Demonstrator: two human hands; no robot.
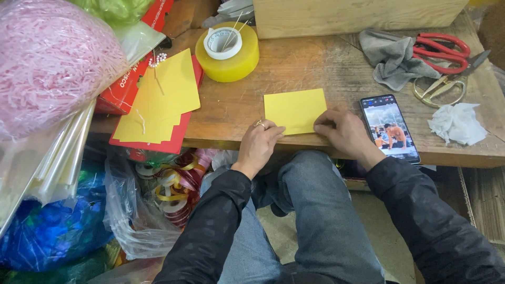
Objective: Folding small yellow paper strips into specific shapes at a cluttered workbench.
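A folded yellow paper sheet [294, 109] lies flat near the front edge of the wooden table [315, 68]. My left hand [259, 144] presses its near left corner with the fingertips; a ring shows on one finger. My right hand [344, 132] pins the near right corner, fingers curled on the paper's edge. Both arms wear black sleeves, and my knees in jeans sit below the table edge.
A stack of yellow and red sheets [158, 105] overhangs the table at left. A yellow tape roll [227, 50], a smartphone [390, 128], grey cloth [392, 55], red scissors [442, 51], brass scissors [447, 84] and crumpled tissue [457, 123] surround the paper. Bags of ribbon [168, 189] and pink shred [47, 63] crowd the left.
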